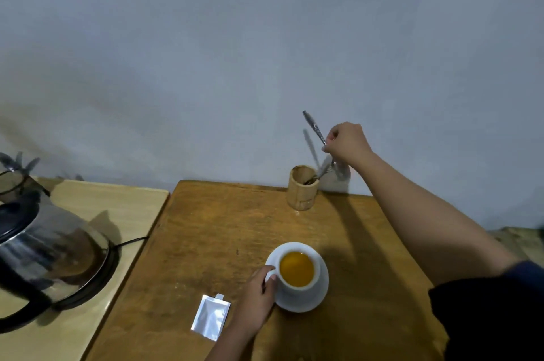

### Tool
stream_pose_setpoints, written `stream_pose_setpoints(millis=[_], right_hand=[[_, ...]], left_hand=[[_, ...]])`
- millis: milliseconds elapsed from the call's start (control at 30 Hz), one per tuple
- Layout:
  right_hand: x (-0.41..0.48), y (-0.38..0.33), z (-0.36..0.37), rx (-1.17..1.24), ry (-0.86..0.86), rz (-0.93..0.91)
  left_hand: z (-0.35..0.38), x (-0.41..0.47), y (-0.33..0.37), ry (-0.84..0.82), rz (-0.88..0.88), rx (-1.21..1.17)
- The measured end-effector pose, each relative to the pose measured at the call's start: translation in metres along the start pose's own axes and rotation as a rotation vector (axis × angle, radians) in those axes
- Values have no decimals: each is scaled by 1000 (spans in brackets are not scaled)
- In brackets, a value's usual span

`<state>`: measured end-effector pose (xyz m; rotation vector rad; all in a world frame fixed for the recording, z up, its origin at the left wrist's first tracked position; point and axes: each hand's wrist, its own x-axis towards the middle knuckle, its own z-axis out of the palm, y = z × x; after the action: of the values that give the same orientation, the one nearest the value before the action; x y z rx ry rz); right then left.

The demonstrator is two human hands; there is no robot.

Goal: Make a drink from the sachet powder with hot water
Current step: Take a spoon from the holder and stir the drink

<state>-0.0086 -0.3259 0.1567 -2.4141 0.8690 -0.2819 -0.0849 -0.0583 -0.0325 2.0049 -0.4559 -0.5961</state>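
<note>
From the head camera, a brown wooden table [235,242] stands against a grey wall [265,36]. To its left, on a paler wooden surface [123,207], a steel electric kettle [50,251] sits on its black base, with a cord trailing toward the brown table. At the far edge of the brown table stands a wooden utensil holder [303,187] with cutlery handles leaning out of it to the right. A torn-open silver sachet [210,318] lies flat near the front edge, just left of the left hand [256,298]. Nothing lies between the holder and the white cup [297,270], which stands on a white saucer [321,293] and is filled with orange liquid.

The left hand's fingers curl around the cup's handle, thumb on top, pinching it. The right hand [347,144] is raised above and just right of the holder, fingers closed in a fist around a metal spoon [318,130]: the handle points up and left, the bowl hangs below the hand, clear of the holder.
</note>
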Motion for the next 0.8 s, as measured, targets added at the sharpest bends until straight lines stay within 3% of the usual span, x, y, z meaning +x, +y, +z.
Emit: stream_pose_setpoints(millis=[267,500,667,800], right_hand=[[-68,18,-25,685,100,150],[-124,44,-3,545,124,194],[-149,50,18,530,-13,150],[-160,49,32,457,-21,99]], left_hand=[[-5,1,1,-86,-27,-3],[-8,4,6,-139,-64,-4],[-10,8,7,-140,-94,23],[-11,10,4,-125,-88,47]])
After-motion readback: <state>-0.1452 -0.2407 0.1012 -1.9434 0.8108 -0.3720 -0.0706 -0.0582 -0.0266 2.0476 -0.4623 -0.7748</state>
